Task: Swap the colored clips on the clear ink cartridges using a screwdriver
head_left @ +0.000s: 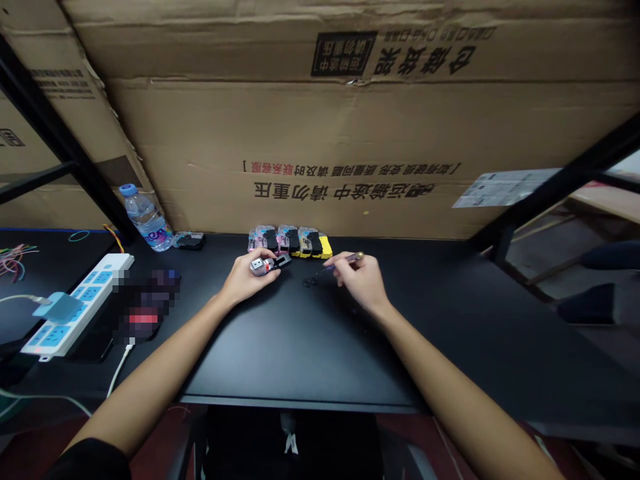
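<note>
In the head view my left hand (249, 275) is closed around a small silver-and-black device (261, 267). A black flat end of it sticks out to the right, past my fingertips. My right hand (361, 279) pinches a thin pen-like tool (353, 258) with a gold-coloured end; its other end points left and down. Near that tip, small black rings (310, 283) lie on or just above the dark desk (300, 347); I cannot tell whether the tool touches them. Just behind my hands, several small packs (289, 241) in pink, black and yellow stand in a row.
Large cardboard sheets (325, 120) stand along the back edge. At left are a water bottle (149, 220), another small pack (189, 241), a white power strip (111, 265) with a blue charger (60, 308), and a cable (120, 370). Black frame posts (537, 200) rise at both sides.
</note>
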`<state>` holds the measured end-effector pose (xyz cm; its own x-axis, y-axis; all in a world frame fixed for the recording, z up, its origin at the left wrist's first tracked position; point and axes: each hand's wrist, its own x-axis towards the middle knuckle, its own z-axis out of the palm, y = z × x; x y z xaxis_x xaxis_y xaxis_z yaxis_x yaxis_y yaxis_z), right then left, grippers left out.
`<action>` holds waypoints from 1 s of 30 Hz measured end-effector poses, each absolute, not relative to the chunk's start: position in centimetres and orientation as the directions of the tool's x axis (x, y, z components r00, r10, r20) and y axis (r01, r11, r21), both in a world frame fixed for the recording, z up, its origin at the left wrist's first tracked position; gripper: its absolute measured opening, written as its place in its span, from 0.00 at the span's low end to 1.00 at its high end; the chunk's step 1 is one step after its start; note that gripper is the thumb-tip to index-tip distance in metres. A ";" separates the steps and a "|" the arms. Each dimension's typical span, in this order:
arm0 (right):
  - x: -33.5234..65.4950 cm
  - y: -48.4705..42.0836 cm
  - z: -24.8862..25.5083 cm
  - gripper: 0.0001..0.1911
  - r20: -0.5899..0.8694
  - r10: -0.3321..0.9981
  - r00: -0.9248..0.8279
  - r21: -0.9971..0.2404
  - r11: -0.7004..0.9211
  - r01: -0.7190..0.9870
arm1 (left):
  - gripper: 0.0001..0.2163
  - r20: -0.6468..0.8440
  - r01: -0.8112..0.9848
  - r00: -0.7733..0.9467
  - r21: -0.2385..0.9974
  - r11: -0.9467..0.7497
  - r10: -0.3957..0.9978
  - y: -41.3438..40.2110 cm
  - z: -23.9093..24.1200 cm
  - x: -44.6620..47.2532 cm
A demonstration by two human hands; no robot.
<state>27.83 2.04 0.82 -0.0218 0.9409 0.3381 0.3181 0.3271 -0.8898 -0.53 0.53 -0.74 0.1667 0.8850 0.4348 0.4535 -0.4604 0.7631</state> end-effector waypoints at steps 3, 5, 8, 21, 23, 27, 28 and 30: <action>27.6 1.6 1.9 0.16 0.389 0.921 0.017 -0.899 0.375 0.228 | 0.12 0.464 0.470 0.183 0.733 -0.491 0.867 0.6 -0.5 -0.5; 27.2 1.4 2.2 0.15 0.362 0.932 -0.031 -0.899 0.357 0.253 | 0.11 0.487 0.472 0.197 0.714 -0.518 0.851 0.6 -0.3 -0.5; 26.8 1.5 2.0 0.15 0.314 0.944 -0.099 -0.890 0.329 0.316 | 0.11 0.483 0.461 0.195 0.723 -0.514 0.854 0.6 -0.1 -0.6; 27.9 2.6 0.4 0.15 0.341 0.925 -0.164 -0.771 0.376 0.514 | 0.22 0.386 0.426 0.113 0.814 -0.396 0.915 0.6 -1.0 -0.7; 27.7 2.1 1.2 0.17 0.420 0.896 -0.144 -0.766 0.435 0.474 | 0.23 0.363 0.392 0.124 0.837 -0.382 0.923 0.7 -1.1 -0.6; 26.6 0.8 2.2 0.15 0.586 0.783 -0.210 -0.685 0.617 0.387 | 0.23 0.320 0.317 0.239 0.867 -0.385 0.917 0.7 -1.7 -0.3; 26.4 0.5 2.2 0.12 0.604 0.753 -0.260 -0.656 0.656 0.374 | 0.23 0.312 0.292 0.282 0.873 -0.391 0.907 0.6 -1.8 -0.2; 26.1 0.1 1.9 0.12 0.603 0.703 -0.378 -0.608 0.711 0.353 | 0.23 0.299 0.243 0.353 0.886 -0.395 0.887 0.3 -1.8 0.1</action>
<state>26.10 0.11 1.93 -0.3780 0.7026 0.6029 0.3531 0.7114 -0.6076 0.11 0.34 -1.80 0.3533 0.8865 0.2987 0.2427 -0.3952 0.8860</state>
